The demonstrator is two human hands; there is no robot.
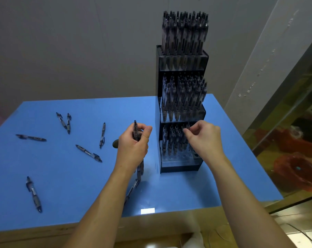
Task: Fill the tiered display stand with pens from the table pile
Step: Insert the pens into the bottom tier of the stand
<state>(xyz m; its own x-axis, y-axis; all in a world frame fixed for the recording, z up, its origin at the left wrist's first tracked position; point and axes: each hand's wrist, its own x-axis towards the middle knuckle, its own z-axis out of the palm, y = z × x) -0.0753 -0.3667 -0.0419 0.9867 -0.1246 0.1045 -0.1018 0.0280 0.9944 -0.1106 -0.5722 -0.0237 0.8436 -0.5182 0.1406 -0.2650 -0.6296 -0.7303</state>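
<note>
A black three-tier display stand (180,166) stands on the blue table (65,176). Its top and middle tiers are packed with dark pens; the bottom tier holds pens on its left and back, with open holes at the front right. My left hand (132,145) grips a bundle of pens (136,130) upright, just left of the stand. My right hand (203,138) pinches the top of a pen (186,127) standing in the bottom tier. Several loose pens lie on the table to the left, such as one pen (88,153) in the middle and another (34,194) near the front.
A grey wall rises behind the table. The table's front edge has a wooden strip (44,235). To the right, beyond the table edge, are a glass panel and red items (298,174) on the floor. A small dark object (115,144) lies beside my left hand.
</note>
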